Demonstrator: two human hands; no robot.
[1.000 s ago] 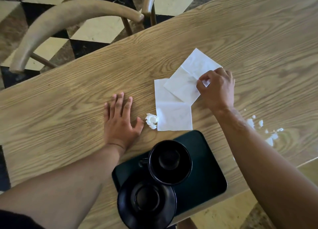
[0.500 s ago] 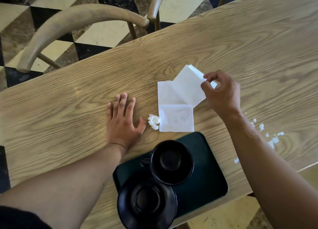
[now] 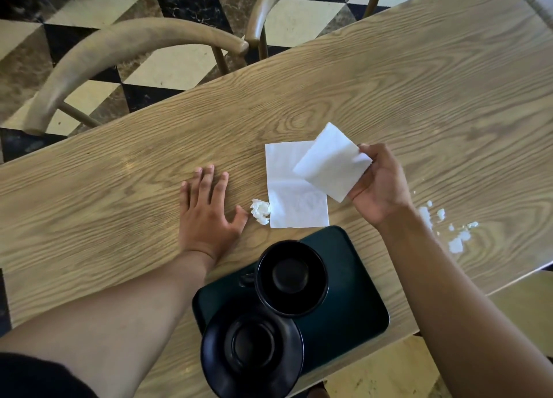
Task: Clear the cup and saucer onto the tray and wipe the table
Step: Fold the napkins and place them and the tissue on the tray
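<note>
A black cup [image 3: 291, 278] and a black saucer [image 3: 253, 354] rest on a dark green tray [image 3: 356, 305] at the near edge of the wooden table [image 3: 389, 92]. My right hand [image 3: 378, 188] pinches one end of a white paper napkin [image 3: 327, 161] and holds that part raised and folded over; the napkin's other half lies flat on the table. My left hand [image 3: 206, 212] lies flat on the table with fingers spread, left of a small crumpled white scrap [image 3: 259, 211].
White crumbs [image 3: 454, 236] are scattered on the table to the right of my right forearm. Two curved wooden chair backs [image 3: 119, 50] stand along the far edge, over a checkered floor. The table's near edge runs just behind the tray.
My right hand has lifted the napkin's far part off the table and folded it back toward me. My left hand has stayed flat in place.
</note>
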